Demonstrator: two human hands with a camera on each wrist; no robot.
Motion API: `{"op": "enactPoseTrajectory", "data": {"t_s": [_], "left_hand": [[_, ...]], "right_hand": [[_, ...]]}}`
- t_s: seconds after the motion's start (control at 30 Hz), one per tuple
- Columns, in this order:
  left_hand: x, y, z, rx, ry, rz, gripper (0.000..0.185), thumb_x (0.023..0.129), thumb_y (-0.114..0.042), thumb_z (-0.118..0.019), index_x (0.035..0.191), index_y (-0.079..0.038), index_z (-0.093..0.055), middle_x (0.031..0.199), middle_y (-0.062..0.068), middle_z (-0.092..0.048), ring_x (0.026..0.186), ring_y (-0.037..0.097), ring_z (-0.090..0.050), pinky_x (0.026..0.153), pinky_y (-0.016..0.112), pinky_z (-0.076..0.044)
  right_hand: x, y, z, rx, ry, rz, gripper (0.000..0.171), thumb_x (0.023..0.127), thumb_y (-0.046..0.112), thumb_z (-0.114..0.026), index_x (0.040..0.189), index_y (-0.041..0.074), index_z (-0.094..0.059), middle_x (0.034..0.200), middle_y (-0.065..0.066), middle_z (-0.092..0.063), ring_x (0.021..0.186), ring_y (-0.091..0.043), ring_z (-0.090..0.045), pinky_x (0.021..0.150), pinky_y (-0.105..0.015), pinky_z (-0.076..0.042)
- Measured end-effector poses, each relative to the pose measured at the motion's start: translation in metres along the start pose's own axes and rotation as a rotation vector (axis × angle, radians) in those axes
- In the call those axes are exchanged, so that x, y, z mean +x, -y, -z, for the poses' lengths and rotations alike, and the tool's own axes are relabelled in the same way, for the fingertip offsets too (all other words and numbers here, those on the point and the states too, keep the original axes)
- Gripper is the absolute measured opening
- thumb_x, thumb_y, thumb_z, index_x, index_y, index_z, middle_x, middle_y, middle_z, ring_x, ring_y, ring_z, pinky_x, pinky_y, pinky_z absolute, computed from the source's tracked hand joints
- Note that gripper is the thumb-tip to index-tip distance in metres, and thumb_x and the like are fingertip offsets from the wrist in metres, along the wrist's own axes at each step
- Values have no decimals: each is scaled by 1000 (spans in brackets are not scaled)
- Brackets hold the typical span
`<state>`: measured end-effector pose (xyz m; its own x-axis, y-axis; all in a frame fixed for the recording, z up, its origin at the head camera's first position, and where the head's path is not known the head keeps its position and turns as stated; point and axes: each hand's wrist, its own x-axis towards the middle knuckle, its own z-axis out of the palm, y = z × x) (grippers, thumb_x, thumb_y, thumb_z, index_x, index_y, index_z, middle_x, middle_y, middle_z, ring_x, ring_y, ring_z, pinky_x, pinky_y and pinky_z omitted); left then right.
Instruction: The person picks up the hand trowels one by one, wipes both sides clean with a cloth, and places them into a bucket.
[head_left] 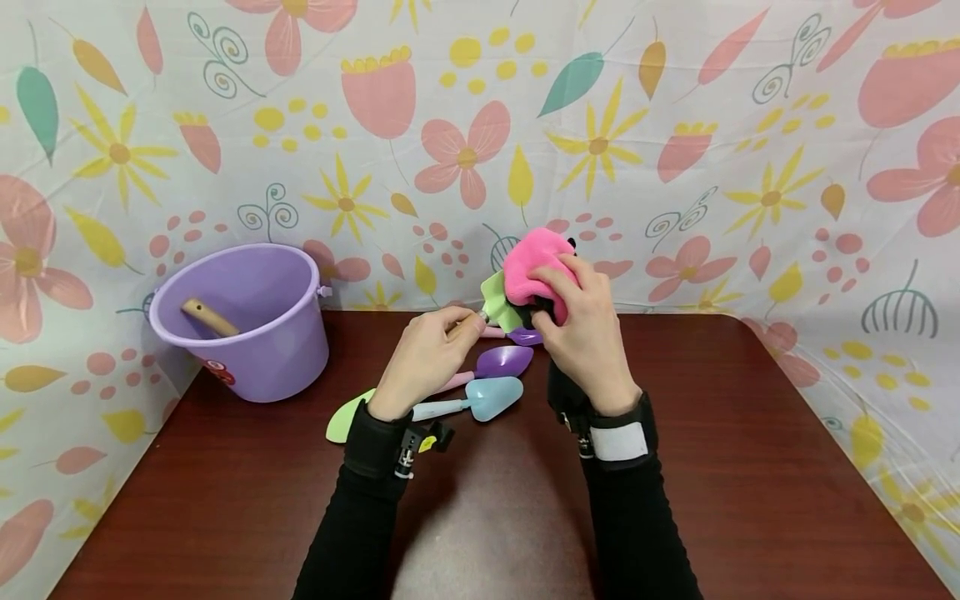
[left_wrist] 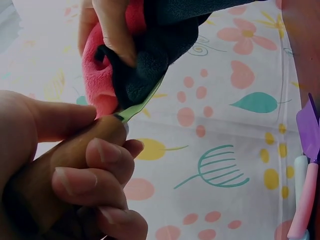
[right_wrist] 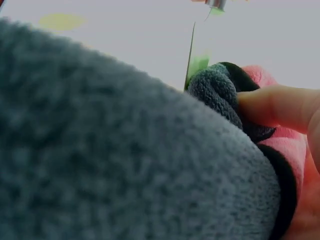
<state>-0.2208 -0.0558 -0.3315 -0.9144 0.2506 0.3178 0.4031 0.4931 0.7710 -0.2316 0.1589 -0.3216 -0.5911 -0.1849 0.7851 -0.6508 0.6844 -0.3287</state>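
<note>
My left hand (head_left: 431, 354) grips the wooden handle (left_wrist: 65, 160) of a small garden tool with a pale green metal head (head_left: 495, 302). My right hand (head_left: 588, 333) holds a bunched plush cloth (head_left: 534, 262), pink on one side and dark grey on the other, against that head. In the left wrist view, the cloth covers most of the head; a narrow green part shows near the handle. A loose grey fold of the cloth (right_wrist: 125, 150) fills much of the right wrist view. Both hands are raised above the far part of the table.
A purple bucket (head_left: 300, 350) stands at the back left, a wooden handle (head_left: 210, 317) leaning inside. Below the hands lie a light blue trowel (head_left: 495, 397), a purple scoop (head_left: 504, 362), another purple tool (head_left: 525, 337) and a light green blade (head_left: 347, 419). Patterned fabric hangs behind the brown table (head_left: 750, 467).
</note>
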Motion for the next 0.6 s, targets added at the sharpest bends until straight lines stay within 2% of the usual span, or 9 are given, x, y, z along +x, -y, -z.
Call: {"op": "enactPoseTrajectory", "data": {"t_s": [0.23,0.37,0.47,0.6], "left_hand": [[0,2,-1,17,-71,-3,27,101,-43,-49,104,-28,-70,61,-2,-42,53,14,-39,54,32,-36],[2,3,-1,-3,-98,-1,34,100,-47,-47,85,-23,-65,59,-3,-34,51,13,-32,51,31,-27],[2,3,-1,-20,-99,0,42,100,-51,-47,76,-18,-58,59,-3,-30,50,14,-28,50,31,-23],[2,4,-4,-19,-89,-10,44,99,-53,-48,73,-18,-54,59,-3,-29,50,13,-27,51,31,-23]], "right_hand": [[-1,12,-5,16,108,16,39,74,1,-67,111,14,-69,128,-12,-54,104,-35,-45,73,-44,-43],[-1,22,-9,8,168,42,40,75,1,-65,112,16,-69,129,-7,-53,105,-32,-44,66,-44,-46],[-1,26,-11,-8,176,41,42,75,1,-66,113,16,-69,130,-6,-53,106,-31,-44,62,-44,-46],[-2,26,-13,5,157,18,43,75,-2,-66,113,16,-70,131,-5,-53,106,-30,-44,62,-44,-47]]}}
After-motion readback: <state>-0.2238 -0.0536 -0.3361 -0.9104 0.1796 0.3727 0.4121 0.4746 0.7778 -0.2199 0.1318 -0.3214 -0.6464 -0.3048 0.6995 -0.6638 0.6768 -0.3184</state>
